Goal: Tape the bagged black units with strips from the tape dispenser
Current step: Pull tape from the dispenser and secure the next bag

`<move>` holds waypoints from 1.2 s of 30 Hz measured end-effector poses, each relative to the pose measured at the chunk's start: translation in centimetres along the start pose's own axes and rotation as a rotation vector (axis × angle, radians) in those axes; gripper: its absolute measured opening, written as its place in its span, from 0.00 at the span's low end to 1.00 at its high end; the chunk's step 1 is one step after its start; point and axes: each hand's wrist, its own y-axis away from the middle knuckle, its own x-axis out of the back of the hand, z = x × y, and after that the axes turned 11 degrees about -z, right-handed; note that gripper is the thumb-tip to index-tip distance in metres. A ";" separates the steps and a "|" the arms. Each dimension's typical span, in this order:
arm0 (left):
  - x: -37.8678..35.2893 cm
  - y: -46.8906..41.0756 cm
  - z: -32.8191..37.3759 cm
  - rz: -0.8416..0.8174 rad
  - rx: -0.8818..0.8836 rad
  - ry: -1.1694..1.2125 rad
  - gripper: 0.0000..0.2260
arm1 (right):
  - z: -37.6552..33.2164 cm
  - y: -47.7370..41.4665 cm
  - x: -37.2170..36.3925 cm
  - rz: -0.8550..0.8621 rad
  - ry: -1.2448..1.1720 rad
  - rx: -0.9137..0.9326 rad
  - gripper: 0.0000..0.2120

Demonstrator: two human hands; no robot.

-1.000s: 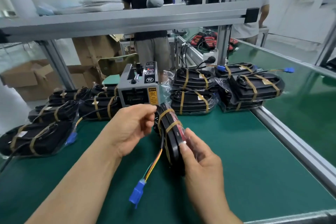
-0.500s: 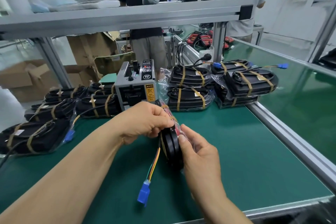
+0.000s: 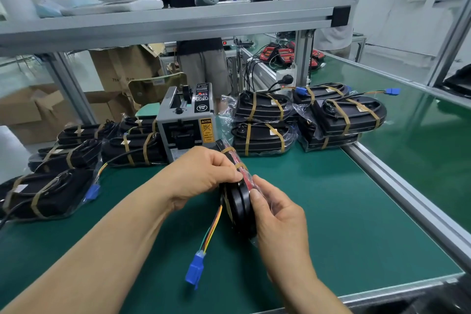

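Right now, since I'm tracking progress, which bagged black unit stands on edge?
The unit gripped by the left hand and right hand before the tape dispenser; other units lie flat.

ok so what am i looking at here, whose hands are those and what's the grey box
It is one picture from a camera worn on a person's head, looking down at their own bare hands. The left hand and right hand both grip a bagged unit held on edge, with tan tape bands round it and a blue plug hanging on coloured wires. The grey box is the tape dispenser. It stands on the green table, with taped units piled on both sides.
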 end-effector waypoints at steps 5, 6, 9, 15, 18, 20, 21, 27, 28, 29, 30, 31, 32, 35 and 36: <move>-0.1 -0.3 -0.1 0.035 -0.005 -0.030 0.06 | 0.0 -0.1 0.0 0.008 -0.019 -0.004 0.13; -0.1 -0.3 -0.2 0.038 -0.008 -0.031 0.06 | 0.0 0.0 0.0 0.010 -0.018 -0.005 0.13; -0.2 -0.3 -0.3 0.056 -0.015 -0.035 0.07 | -0.1 0.0 -0.1 0.007 -0.008 -0.004 0.14; -0.7 -0.2 -0.2 0.107 -0.020 -0.077 0.07 | -0.1 0.0 -0.2 0.022 -0.038 -0.014 0.13; -1.0 0.0 -0.1 0.145 -0.024 -0.116 0.08 | -0.2 0.0 -0.1 0.019 -0.035 -0.018 0.13; -1.2 0.1 -0.2 0.171 -0.023 -0.135 0.08 | -0.1 0.0 0.0 0.015 -0.019 -0.018 0.13; -1.3 0.2 -0.4 0.186 -0.026 -0.143 0.07 | -0.1 0.0 0.0 0.012 -0.016 -0.018 0.13; -2.7 -0.2 -1.5 0.354 -0.020 -0.060 0.07 | -0.4 0.0 0.2 0.035 -0.014 -0.067 0.13; -3.0 -0.3 -1.6 0.399 -0.022 -0.037 0.06 | -0.5 0.0 0.2 0.042 -0.007 -0.075 0.13; -3.2 -0.4 -1.7 0.437 -0.027 -0.016 0.06 | -0.4 0.0 0.2 0.049 0.003 -0.081 0.13; -3.5 -0.5 -1.8 0.461 -0.036 0.009 0.06 | -0.4 -0.1 0.2 0.056 0.010 -0.087 0.13; -3.7 -0.5 -1.9 0.470 -0.049 0.032 0.07 | -0.4 -0.1 0.2 0.059 0.014 -0.093 0.13; -4.0 -0.4 -1.9 0.470 -0.060 0.044 0.08 | -0.3 -0.2 0.3 0.061 0.016 -0.098 0.14; -4.6 0.1 -2.3 0.441 -0.089 0.072 0.08 | -0.4 -0.3 0.3 0.058 0.013 -0.105 0.14; -4.9 0.3 -2.4 0.422 -0.099 0.094 0.08 | -0.4 -0.3 0.4 0.055 0.020 -0.106 0.15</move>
